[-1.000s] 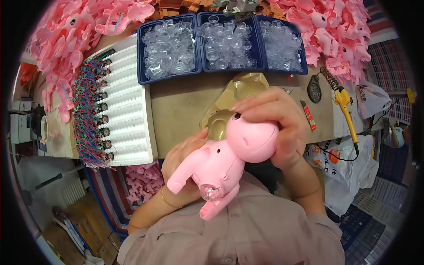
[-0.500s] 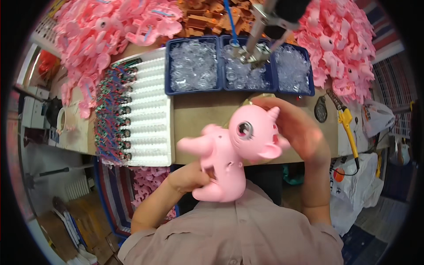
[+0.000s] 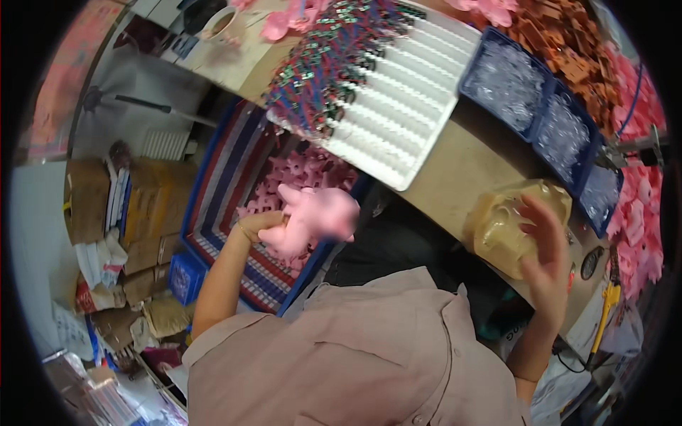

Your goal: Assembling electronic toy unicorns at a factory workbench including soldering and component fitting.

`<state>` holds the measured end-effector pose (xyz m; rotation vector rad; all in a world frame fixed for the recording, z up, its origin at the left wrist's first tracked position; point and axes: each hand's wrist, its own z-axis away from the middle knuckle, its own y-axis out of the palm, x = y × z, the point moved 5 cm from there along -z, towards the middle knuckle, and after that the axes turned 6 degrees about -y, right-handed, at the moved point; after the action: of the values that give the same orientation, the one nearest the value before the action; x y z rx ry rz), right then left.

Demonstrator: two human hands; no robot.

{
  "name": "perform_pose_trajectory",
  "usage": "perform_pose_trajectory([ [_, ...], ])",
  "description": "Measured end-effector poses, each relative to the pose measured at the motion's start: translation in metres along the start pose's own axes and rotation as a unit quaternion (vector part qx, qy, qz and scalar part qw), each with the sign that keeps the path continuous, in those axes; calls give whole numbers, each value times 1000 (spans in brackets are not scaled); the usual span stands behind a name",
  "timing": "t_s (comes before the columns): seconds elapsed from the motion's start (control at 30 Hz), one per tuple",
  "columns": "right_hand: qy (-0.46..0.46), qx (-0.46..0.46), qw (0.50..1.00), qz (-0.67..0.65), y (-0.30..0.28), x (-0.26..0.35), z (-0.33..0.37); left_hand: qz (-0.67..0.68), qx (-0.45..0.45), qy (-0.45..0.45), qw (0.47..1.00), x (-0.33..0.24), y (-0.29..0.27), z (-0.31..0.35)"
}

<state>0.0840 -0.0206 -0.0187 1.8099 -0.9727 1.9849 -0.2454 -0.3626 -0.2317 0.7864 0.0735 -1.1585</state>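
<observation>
From my distant seat I saw stacked brown cardboard boxes (image 3: 158, 202), then a blue-rimmed striped bin (image 3: 222, 177) — above it, the left hand (image 3: 257, 226) gripped a smooth pink plastic toy animal (image 3: 304, 219). Over the tan tabletop (image 3: 463, 156) — near a translucent amber plastic tray (image 3: 495, 234) — the right hand (image 3: 545, 257) held its fingers loosely spread.

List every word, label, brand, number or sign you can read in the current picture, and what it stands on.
White plastic bag beside the right forearm: dark printed letters, partly cut off; not copied out here.
White package at far left: faint marks, too blurred to read.
Cardboard boxes: any print is too small to read.
Pink toy animal in the left hand: no lettering visible.
</observation>
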Motion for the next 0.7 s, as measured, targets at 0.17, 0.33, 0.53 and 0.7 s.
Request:
perform_pose_trajectory([
  [0.17,103,-52,993,-13,-13,-22,3,60,-427,-58,901,113,-123,-69],
  [0.33,127,-117,978,113,-41,-28,39,-620,-318,-13,717,7,-44,-145],
  [0.53,11,-306,940,151,-140,-16,15,-544,210,38,811,-227,237,-19],
  [0.7,67,-238,781,574,-273,-36,-106,-583,-113,209,777,-342,309,-65],
])
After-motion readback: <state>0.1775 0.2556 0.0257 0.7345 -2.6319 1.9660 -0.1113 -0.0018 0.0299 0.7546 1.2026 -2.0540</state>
